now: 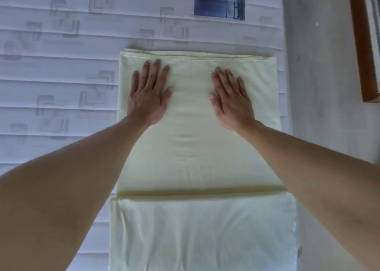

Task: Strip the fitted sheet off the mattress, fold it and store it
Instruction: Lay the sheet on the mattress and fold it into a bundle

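The pale yellow fitted sheet [197,147] lies folded into a long flat strip on the bare white mattress [51,65], near its right edge, with one folded layer on top whose near edge makes a line across the strip. The left hand [149,94] and the right hand [230,100] lie flat on the far part of the sheet, fingers straight and spread, pressing down and holding nothing. Far off on the mattress is a blue label [219,1], too blurry to read.
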